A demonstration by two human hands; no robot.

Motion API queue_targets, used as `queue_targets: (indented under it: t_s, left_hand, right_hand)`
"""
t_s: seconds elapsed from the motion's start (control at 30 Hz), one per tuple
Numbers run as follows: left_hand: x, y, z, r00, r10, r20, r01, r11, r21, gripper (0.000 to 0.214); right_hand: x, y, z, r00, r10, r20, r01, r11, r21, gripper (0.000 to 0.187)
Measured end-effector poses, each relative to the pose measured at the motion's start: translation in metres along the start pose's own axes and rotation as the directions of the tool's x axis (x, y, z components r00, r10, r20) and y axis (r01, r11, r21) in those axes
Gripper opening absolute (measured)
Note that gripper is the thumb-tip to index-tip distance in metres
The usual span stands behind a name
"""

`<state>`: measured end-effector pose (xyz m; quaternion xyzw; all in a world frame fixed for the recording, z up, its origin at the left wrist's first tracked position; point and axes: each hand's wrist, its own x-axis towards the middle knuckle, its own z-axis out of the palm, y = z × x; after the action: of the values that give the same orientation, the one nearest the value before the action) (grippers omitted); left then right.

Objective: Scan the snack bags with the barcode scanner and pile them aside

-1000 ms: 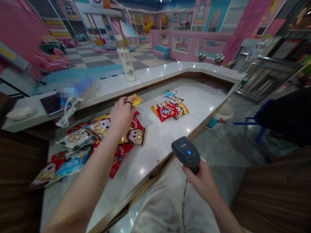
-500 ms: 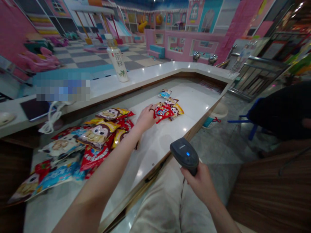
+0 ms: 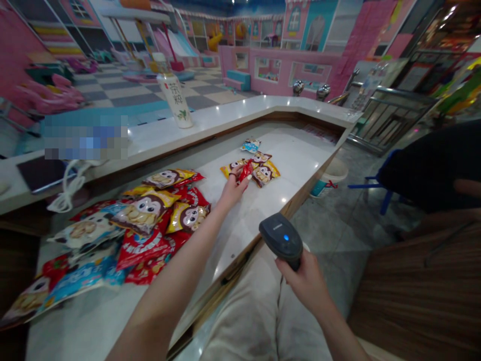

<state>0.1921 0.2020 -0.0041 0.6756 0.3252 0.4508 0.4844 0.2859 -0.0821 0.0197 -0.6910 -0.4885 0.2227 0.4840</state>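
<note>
My left hand [image 3: 236, 189] reaches over the white counter [image 3: 225, 250], its fingers closed on a small red snack packet [image 3: 246, 171]. Yellow snack packets with a monkey face [image 3: 263, 173] lie around and partly under that hand. Just behind them is a small blue and white packet [image 3: 251, 146]. In my right hand [image 3: 306, 278] is a dark barcode scanner [image 3: 281, 235] with a blue light on top, held above my lap. A heap of larger snack bags, one of them yellow and brown [image 3: 145, 210], spreads to the left of my left forearm.
A labelled bottle [image 3: 175, 98] stands on the raised ledge [image 3: 218, 114]. A dark phone-like slab [image 3: 42, 174] and a white cable [image 3: 66, 193] lie at its left end. Right of the counter are a white bucket [image 3: 330, 175] and a person in dark clothing [image 3: 432, 170].
My left hand has gathered up the red packet, which lay flatter over the yellow ones. More of the yellow packets now shows. The scanner stays in my right hand.
</note>
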Motion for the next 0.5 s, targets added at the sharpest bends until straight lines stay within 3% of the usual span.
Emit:
queue_targets:
  t_s: [0.07, 0.13, 0.2, 0.27, 0.33, 0.5]
  left_hand:
    - [-0.022, 0.006, 0.0, 0.979, -0.204, -0.012, 0.185, 0.91, -0.371, 0.047]
    - [-0.045, 0.01, -0.001, 0.925, -0.373, 0.072, 0.339, 0.727, -0.597, 0.04]
    - [-0.065, 0.01, -0.002, 0.864, -0.473, 0.171, 0.45, 0.575, -0.684, 0.035]
    - [-0.078, 0.008, -0.003, 0.829, -0.516, 0.215, 0.492, 0.491, -0.719, 0.035]
    - [-0.085, 0.005, -0.003, 0.831, -0.518, 0.204, 0.477, 0.475, -0.739, 0.036]
    - [-0.086, 0.003, -0.002, 0.864, -0.465, 0.193, 0.447, 0.532, -0.719, 0.036]
  right_hand:
    - [0.001, -0.002, 0.002, 1.0, -0.015, -0.003, 0.015, 1.0, 0.01, 0.01]
    - [0.001, -0.003, 0.005, 1.0, -0.017, 0.006, 0.017, 0.999, 0.032, 0.01]
    - [0.0, -0.004, 0.007, 1.0, -0.016, 0.015, 0.015, 0.999, 0.049, 0.01]
    - [0.0, -0.004, 0.01, 1.0, -0.012, 0.017, 0.011, 0.999, 0.053, 0.01]
    - [0.0, -0.004, 0.012, 1.0, -0.002, 0.018, 0.001, 0.999, 0.049, 0.011]
    - [0.002, -0.006, 0.014, 1.0, 0.005, 0.004, -0.005, 1.0, 0.024, 0.013]
